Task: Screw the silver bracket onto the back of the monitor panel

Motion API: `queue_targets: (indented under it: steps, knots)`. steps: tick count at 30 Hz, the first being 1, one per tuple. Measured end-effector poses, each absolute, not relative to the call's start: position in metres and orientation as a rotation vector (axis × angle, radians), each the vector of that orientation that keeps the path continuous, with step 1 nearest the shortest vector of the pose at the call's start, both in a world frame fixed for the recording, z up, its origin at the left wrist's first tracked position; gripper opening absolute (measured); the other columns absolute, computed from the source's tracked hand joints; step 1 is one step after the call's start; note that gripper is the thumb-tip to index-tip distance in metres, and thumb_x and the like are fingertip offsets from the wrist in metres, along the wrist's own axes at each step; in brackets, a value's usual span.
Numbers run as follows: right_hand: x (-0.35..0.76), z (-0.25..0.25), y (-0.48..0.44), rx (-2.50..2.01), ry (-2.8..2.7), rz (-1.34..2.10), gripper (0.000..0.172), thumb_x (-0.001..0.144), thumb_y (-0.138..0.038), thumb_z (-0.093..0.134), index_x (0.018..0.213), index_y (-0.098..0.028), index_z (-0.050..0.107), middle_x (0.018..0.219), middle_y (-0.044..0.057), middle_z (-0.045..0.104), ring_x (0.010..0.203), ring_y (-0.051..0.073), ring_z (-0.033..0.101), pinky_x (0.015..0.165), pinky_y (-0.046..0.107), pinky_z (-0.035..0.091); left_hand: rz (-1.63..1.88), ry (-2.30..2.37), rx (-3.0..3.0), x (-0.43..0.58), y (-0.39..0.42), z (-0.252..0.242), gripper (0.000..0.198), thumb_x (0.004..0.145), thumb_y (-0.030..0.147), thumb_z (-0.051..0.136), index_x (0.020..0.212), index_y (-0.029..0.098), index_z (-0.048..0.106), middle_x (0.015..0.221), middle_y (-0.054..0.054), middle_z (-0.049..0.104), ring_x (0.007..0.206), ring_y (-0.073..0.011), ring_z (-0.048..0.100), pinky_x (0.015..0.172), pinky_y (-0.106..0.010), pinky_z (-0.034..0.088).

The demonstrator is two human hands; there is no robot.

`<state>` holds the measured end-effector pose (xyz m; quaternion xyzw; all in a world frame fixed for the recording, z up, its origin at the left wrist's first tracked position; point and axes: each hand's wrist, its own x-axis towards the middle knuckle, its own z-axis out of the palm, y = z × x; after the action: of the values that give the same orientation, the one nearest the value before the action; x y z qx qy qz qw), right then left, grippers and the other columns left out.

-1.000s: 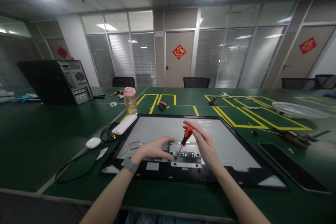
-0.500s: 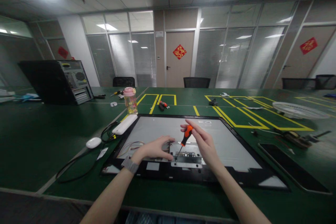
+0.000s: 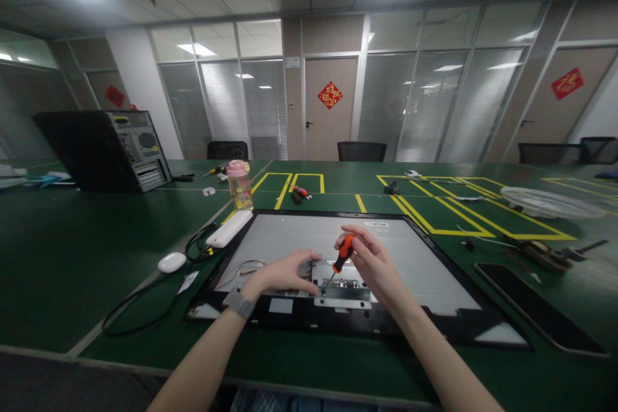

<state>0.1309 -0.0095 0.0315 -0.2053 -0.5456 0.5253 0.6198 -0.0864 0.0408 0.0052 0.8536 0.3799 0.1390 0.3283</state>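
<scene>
A monitor (image 3: 425, 270) lies face down on the green table (image 3: 72, 257), its grey metal back showing inside a black frame. My right hand (image 3: 369, 264) is closed round an orange-and-black screwdriver (image 3: 342, 256), whose tip touches the left end of a small metal bracket (image 3: 344, 290) near the monitor's front edge. My left hand (image 3: 284, 271) lies on the panel just left of the bracket, fingers stretched out flat and pressing down. A watch band sits on my left wrist.
A white mouse (image 3: 171, 262), black cables (image 3: 145, 302) and a white power strip (image 3: 229, 228) lie left of the monitor. A pink-lidded bottle (image 3: 239, 184) stands behind it. A computer tower (image 3: 103, 149) lies far left, a white fan grille (image 3: 548, 201) far right, a black panel (image 3: 535, 309) at right.
My right hand has turned on the screwdriver handle and dropped slightly; the fingers now curl more tightly over its top. The left hand and the monitor have stayed put.
</scene>
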Motion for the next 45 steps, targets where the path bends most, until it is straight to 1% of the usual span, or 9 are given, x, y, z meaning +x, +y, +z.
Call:
queue_targets:
  steps: [5,9,14,22,27,33,39,42,45]
  knots:
    - [0.1300,0.0306,-0.0078,-0.443,-1.242,1.203,0.023,0.083,-0.045,0.064,0.089,-0.023,0.068,0.091,0.004,0.068,0.089,0.021,0.063,0.085,0.038,0.048,0.369,0.986,2.235,-0.0864,0.0399,0.0070,0.073,0.067,0.045,0.077,0.132,0.027,0.048,0.131,-0.007,0.050,0.121,-0.0282,0.047,0.105,-0.039,0.035]
    - [0.1324,0.0253,-0.0032,-0.525,-1.288,1.113,0.020,0.079,-0.044,0.069,0.086,-0.025,0.070,0.081,0.001,0.065,0.082,0.019,0.063,0.080,0.035,0.049,0.377,0.979,2.246,-0.0875,0.0422,0.0038,0.075,0.067,0.045,0.077,0.133,0.027,0.047,0.134,-0.007,0.049,0.125,-0.0277,0.044,0.107,-0.038,0.032]
    - [0.1347,0.0261,-0.0033,-0.561,-1.302,1.083,0.028,0.084,-0.044,0.062,0.104,-0.025,0.068,0.088,0.004,0.067,0.087,0.021,0.062,0.083,0.037,0.047,0.377,0.990,2.241,-0.0875,0.0427,0.0024,0.075,0.067,0.045,0.077,0.134,0.026,0.047,0.133,-0.007,0.050,0.123,-0.0274,0.046,0.105,-0.037,0.034]
    - [0.1341,0.0285,-0.0055,-0.550,-1.276,1.113,0.020,0.075,-0.043,0.073,0.086,-0.026,0.070,0.088,0.002,0.066,0.086,0.021,0.061,0.081,0.037,0.049,0.377,0.978,2.253,-0.0878,0.0435,0.0014,0.075,0.067,0.044,0.077,0.134,0.026,0.047,0.135,-0.008,0.049,0.125,-0.0273,0.045,0.107,-0.037,0.032]
    - [0.1343,0.0310,-0.0066,-0.526,-1.243,1.172,0.029,0.078,-0.042,0.070,0.102,-0.026,0.068,0.090,0.003,0.069,0.089,0.021,0.063,0.086,0.038,0.047,0.376,0.990,2.241,-0.0871,0.0416,0.0035,0.075,0.067,0.045,0.077,0.133,0.025,0.048,0.133,-0.008,0.050,0.122,-0.0277,0.046,0.106,-0.037,0.034]
    - [0.1315,0.0319,-0.0049,-0.486,-1.138,1.259,0.023,0.077,-0.042,0.071,0.091,-0.025,0.069,0.093,0.003,0.067,0.093,0.021,0.061,0.092,0.041,0.045,0.390,0.959,2.241,-0.0872,0.0408,0.0055,0.075,0.067,0.045,0.076,0.133,0.026,0.048,0.136,-0.007,0.049,0.125,-0.0276,0.045,0.107,-0.037,0.033]
    - [0.1346,0.0271,-0.0019,-0.549,-1.179,1.155,0.023,0.072,-0.043,0.076,0.084,-0.025,0.071,0.081,0.000,0.065,0.076,0.017,0.059,0.087,0.040,0.047,0.356,0.999,2.233,-0.0876,0.0417,0.0046,0.076,0.067,0.045,0.077,0.134,0.025,0.047,0.137,-0.007,0.048,0.128,-0.0292,0.042,0.108,-0.038,0.031]
    - [0.1340,0.0302,-0.0054,-0.505,-1.196,1.214,0.025,0.076,-0.043,0.072,0.094,-0.025,0.071,0.085,0.003,0.069,0.084,0.020,0.062,0.084,0.038,0.047,0.365,0.981,2.243,-0.0873,0.0423,0.0038,0.076,0.067,0.047,0.077,0.134,0.025,0.047,0.135,-0.007,0.049,0.125,-0.0288,0.045,0.106,-0.038,0.034]
    - [0.1327,0.0323,-0.0073,-0.458,-1.181,1.241,0.022,0.078,-0.042,0.070,0.091,-0.024,0.072,0.091,0.005,0.070,0.090,0.021,0.063,0.088,0.040,0.046,0.359,0.971,2.259,-0.0875,0.0431,0.0029,0.077,0.067,0.048,0.076,0.134,0.025,0.046,0.135,-0.008,0.049,0.124,-0.0286,0.045,0.106,-0.038,0.034]
